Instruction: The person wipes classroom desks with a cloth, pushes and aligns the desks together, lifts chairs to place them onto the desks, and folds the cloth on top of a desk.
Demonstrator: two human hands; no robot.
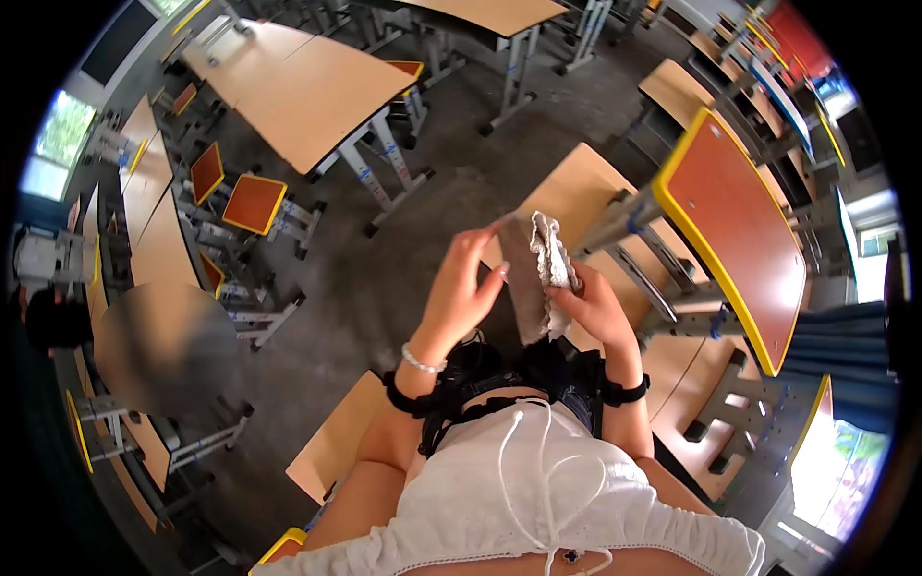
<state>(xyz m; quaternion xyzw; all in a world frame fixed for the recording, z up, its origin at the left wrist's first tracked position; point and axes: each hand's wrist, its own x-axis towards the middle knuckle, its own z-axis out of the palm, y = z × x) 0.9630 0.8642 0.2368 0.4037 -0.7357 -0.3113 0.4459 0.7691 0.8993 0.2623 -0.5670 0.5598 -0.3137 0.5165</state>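
In front of my waist, a greyish-brown cloth with a white, scalloped, ruffled edge is held up, partly folded. My right hand is closed on its ruffled side, with the thumb lying over the front. At the opposite upper corner, the fingers of my left hand meet the cloth, and their tips are partly hidden by it. The left thumb stands apart from those fingers, close to the cloth's left edge.
A wooden bench or tabletop lies just beyond the cloth. An orange-topped chair with yellow edging rises close on my right. Further left are a long table and orange stools. Grey floor shows between the furniture.
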